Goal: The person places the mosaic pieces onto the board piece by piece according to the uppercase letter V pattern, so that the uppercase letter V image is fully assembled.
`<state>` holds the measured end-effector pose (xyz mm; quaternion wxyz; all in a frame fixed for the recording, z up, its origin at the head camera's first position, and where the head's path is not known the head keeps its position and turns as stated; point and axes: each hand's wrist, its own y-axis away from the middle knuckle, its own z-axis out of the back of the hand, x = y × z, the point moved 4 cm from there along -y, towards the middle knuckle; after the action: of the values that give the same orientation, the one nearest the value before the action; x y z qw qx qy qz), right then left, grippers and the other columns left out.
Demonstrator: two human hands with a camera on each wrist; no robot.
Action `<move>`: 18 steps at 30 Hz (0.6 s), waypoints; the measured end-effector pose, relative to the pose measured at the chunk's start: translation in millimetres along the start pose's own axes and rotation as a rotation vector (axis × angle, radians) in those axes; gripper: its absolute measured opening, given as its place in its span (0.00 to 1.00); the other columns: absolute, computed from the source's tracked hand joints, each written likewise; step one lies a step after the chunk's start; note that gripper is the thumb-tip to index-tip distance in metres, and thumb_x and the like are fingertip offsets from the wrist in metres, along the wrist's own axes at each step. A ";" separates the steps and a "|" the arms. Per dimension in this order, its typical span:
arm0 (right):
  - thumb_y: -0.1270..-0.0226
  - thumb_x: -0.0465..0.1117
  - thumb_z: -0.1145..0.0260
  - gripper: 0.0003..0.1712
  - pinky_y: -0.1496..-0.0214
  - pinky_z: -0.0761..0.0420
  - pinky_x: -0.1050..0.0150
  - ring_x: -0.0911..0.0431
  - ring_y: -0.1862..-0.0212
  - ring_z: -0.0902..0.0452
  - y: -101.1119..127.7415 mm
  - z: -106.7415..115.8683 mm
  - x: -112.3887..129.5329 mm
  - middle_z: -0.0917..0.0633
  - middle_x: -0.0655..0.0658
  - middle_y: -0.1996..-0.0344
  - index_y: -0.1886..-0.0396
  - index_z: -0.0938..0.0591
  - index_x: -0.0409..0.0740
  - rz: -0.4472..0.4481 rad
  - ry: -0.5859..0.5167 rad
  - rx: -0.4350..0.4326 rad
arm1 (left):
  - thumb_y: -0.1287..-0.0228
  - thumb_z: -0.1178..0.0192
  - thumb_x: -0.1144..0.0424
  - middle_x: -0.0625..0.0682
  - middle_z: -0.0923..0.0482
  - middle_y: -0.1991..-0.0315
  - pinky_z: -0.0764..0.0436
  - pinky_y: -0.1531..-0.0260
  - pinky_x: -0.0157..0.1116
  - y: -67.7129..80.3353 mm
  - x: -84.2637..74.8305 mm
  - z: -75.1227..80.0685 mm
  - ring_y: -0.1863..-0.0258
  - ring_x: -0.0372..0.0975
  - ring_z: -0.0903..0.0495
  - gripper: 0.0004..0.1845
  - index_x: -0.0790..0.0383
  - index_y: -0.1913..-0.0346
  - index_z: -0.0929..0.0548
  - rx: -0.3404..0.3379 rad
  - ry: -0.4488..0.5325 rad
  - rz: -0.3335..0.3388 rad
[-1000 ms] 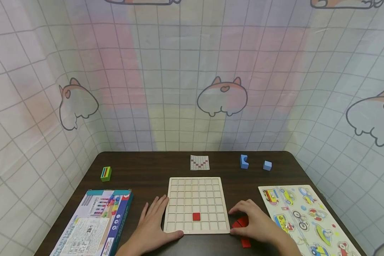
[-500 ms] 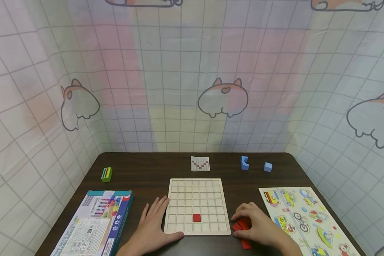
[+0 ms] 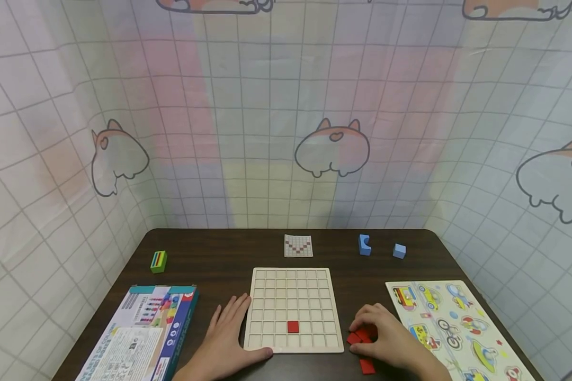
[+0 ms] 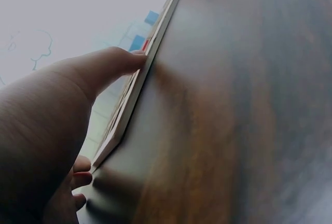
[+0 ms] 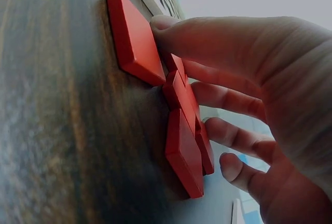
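— Hands first: where did each one lie?

— Left hand (image 3: 226,338) lay flat on the dark table (image 3: 209,259), fingers straight, against the left edge of the wooden grid board (image 3: 293,280). Its thumb ran along the board's near edge; the left wrist view showed the thumb tip touching that thin edge. It gripped nothing.

— And the other?

— Right hand (image 3: 386,338) sat just right of the board, fingers curled down over a small heap of red tiles (image 3: 359,337). In the right wrist view the thumb pressed the edge of one flat tile and the fingers (image 5: 228,99) reached over the overlapping ones behind it, so it was pinching at the pile. Whether any tile had left the table I could not tell.

— Were any tiles elsewhere?

— One red square (image 3: 293,327) sat in a cell of the board, second row from the near edge, about the middle column. Another loose red tile (image 3: 367,365) lay on the table nearer the person, just by the right hand.

— What else stood about?

— A pattern card (image 3: 297,246) lay beyond the board. Two blue blocks (image 3: 364,245) stood at the far right, a vehicle puzzle (image 3: 450,323) lay to the right, a printed box (image 3: 143,330) to the left, and a green striped block (image 3: 158,261) beyond the box
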<state>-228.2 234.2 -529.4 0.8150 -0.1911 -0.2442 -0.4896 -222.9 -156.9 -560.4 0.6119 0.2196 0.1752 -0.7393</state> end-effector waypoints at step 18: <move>0.33 0.61 0.17 0.13 0.47 0.18 0.65 0.67 0.50 0.26 -0.3 -0.1 2.1 0.14 0.68 0.54 0.54 0.09 0.67 0.021 0.024 -0.077 | 0.54 0.28 0.13 0.54 0.43 0.09 0.53 0.12 0.70 1.9 3.5 5.4 0.08 0.57 0.51 0.74 0.54 0.11 0.38 0.014 0.021 -0.030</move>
<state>-227.6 232.5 -528.2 0.8151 -0.2187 -0.2132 -0.4923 -222.2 -163.0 -557.7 0.5974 0.2290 0.1798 -0.7472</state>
